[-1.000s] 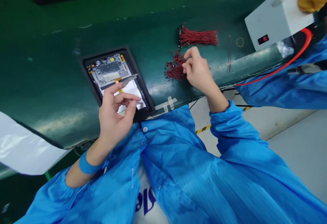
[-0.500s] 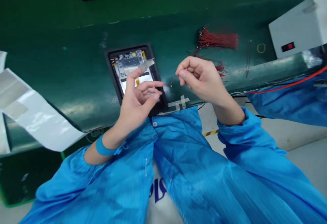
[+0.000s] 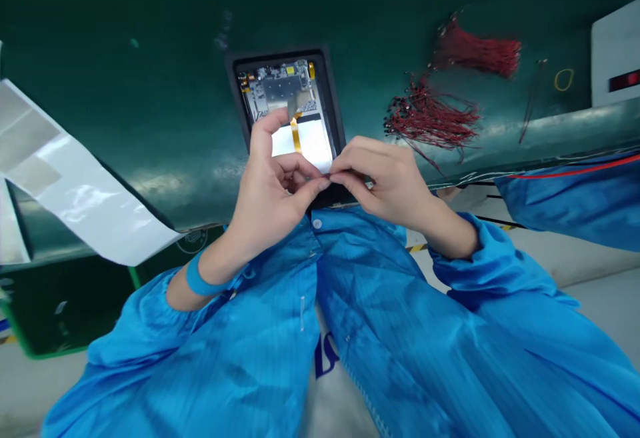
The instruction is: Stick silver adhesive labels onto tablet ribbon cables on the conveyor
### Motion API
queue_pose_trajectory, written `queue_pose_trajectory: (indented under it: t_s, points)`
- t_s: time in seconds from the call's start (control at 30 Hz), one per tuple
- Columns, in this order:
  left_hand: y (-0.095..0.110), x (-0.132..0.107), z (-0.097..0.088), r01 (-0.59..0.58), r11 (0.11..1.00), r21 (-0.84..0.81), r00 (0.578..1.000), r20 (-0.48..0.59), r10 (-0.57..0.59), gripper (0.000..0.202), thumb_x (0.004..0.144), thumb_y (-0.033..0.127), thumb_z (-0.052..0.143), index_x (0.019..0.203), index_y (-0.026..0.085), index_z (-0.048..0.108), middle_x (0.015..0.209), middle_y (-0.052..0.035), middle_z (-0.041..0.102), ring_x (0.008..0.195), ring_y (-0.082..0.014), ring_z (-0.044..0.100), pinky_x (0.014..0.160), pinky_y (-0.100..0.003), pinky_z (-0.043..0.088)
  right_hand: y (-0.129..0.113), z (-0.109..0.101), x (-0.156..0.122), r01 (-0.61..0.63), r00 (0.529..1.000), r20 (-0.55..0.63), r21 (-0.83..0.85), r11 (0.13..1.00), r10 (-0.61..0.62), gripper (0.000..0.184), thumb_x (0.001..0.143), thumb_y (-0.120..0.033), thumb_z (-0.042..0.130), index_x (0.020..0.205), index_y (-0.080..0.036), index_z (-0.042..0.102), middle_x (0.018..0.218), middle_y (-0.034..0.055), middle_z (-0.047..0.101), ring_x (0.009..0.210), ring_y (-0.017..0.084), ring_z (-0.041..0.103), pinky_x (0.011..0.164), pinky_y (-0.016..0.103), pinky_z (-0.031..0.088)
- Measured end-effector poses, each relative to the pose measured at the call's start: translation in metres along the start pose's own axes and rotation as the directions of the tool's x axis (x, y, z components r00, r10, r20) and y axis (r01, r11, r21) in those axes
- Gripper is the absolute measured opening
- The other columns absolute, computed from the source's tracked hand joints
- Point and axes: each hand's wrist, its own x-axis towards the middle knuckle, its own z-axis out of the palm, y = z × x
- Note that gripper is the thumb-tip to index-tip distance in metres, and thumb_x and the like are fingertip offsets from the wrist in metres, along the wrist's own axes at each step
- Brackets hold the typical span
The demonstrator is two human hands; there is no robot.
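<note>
Over the opened tablet (image 3: 314, 139), the left hand (image 3: 270, 193) and right hand (image 3: 393, 177) meet, both pinched closed (on what, I can't tell).

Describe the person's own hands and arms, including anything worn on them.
The left hand and right hand are bare, with no gloves. The left sleeve and right sleeve are bright blue, slightly shiny, loose and creased, ending short of the wrists. A plain blue band circles the left wrist. No markings show on either sleeve.

Dark red wires (image 3: 440, 121), green table (image 3: 170, 111)
</note>
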Motion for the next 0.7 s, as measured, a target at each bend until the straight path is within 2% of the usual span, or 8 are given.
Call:
queue_pose_trajectory:
  t_s: [0.07, 0.13, 0.2, 0.3, 0.4, 0.47, 0.57, 0.7]
  points:
    - [-0.001, -0.007, -0.006, -0.029, 0.996, 0.088, 1.0, -0.008, 0.03, 0.094, 0.087, 0.028, 0.087, 0.159, 0.025, 0.027, 0.083, 0.0032, 0.073, 0.066, -0.016, 0.069, 0.055, -0.027, 0.051, 0.001, 0.008, -0.002, 0.001, 1.0, 0.03, -0.034, 0.999, 0.0, 0.018, 0.105, -0.022, 0.052, 0.094, -0.022, 0.066, 0.094, 0.0052, 0.069, 0.083, 0.018, 0.062, 0.074, 0.032, 0.045]
    - [-0.004, -0.015, -0.012, -0.077, 0.971, 0.226, 0.991, -0.087, 0.099, 0.091, 0.09, 0.028, 0.083, 0.161, 0.026, 0.026, 0.097, -0.0002, 0.076, 0.073, -0.0167, 0.071, 0.059, -0.029, 0.054, 0.005, 0.019, -0.005, -0.019, 0.999, 0.031, -0.059, 0.998, 0.021, 0.017, 0.103, -0.021, 0.052, 0.092, -0.021, 0.064, 0.091, 0.0053, 0.067, 0.08, 0.018, 0.06, 0.071, 0.031, 0.042]
    - [-0.01, -0.024, -0.019, -0.121, 0.923, 0.364, 0.964, -0.179, 0.198, 0.082, 0.095, 0.032, 0.077, 0.16, 0.026, 0.028, 0.109, -0.0034, 0.076, 0.086, -0.0191, 0.071, 0.071, -0.034, 0.059, 0.01, 0.031, -0.01, -0.038, 0.999, 0.006, -0.083, 0.996, 0.039, 0.017, 0.102, -0.021, 0.052, 0.09, -0.021, 0.063, 0.087, 0.0049, 0.067, 0.076, 0.017, 0.059, 0.068, 0.031, 0.04]
    - [-0.023, -0.038, -0.024, -0.17, 0.859, 0.483, 0.924, -0.226, 0.309, 0.07, 0.101, 0.037, 0.068, 0.157, 0.02, 0.03, 0.109, -0.0061, 0.075, 0.101, -0.0238, 0.068, 0.088, -0.044, 0.059, 0.017, 0.046, -0.017, -0.057, 0.998, -0.006, -0.12, 0.991, 0.057, 0.02, 0.102, -0.022, 0.052, 0.085, -0.021, 0.063, 0.084, 0.0048, 0.068, 0.073, 0.017, 0.058, 0.068, 0.032, 0.039]
    - [-0.037, -0.05, -0.024, -0.227, 0.8, 0.555, 0.9, -0.195, 0.39, 0.064, 0.104, 0.037, 0.062, 0.156, 0.019, 0.03, 0.111, -0.007, 0.073, 0.103, -0.0245, 0.068, 0.098, -0.049, 0.057, 0.02, 0.053, -0.022, -0.066, 0.997, 0.022, -0.163, 0.984, 0.071, 0.021, 0.101, -0.023, 0.052, 0.084, -0.021, 0.065, 0.083, 0.0049, 0.069, 0.073, 0.017, 0.059, 0.068, 0.032, 0.039]
    - [-0.046, -0.057, -0.021, -0.27, 0.762, 0.588, 0.897, -0.135, 0.422, 0.063, 0.105, 0.033, 0.059, 0.159, 0.02, 0.029, 0.118, -0.0081, 0.072, 0.104, -0.0245, 0.069, 0.1, -0.051, 0.055, 0.02, 0.054, -0.024, -0.06, 0.997, 0.045, -0.187, 0.98, 0.07, 0.021, 0.101, -0.024, 0.053, 0.085, -0.021, 0.066, 0.083, 0.0052, 0.071, 0.074, 0.018, 0.061, 0.067, 0.032, 0.038]
    - [-0.058, -0.062, -0.016, -0.324, 0.736, 0.594, 0.897, -0.054, 0.438, 0.07, 0.102, 0.029, 0.06, 0.164, 0.021, 0.027, 0.118, -0.0077, 0.073, 0.102, -0.0249, 0.07, 0.099, -0.05, 0.053, 0.022, 0.053, -0.026, -0.058, 0.994, 0.077, -0.216, 0.975, 0.076, 0.021, 0.102, -0.024, 0.052, 0.087, -0.021, 0.067, 0.088, 0.0063, 0.073, 0.079, 0.019, 0.064, 0.067, 0.033, 0.038]
    - [-0.069, -0.062, -0.01, -0.335, 0.734, 0.591, 0.903, -0.022, 0.43, 0.081, 0.099, 0.027, 0.062, 0.169, 0.024, 0.02, 0.116, -0.007, 0.075, 0.103, -0.0272, 0.07, 0.102, -0.05, 0.05, 0.023, 0.052, -0.027, -0.041, 0.991, 0.115, -0.25, 0.967, 0.072, 0.022, 0.103, -0.024, 0.051, 0.088, -0.021, 0.067, 0.091, 0.0072, 0.075, 0.082, 0.02, 0.066, 0.068, 0.033, 0.038]
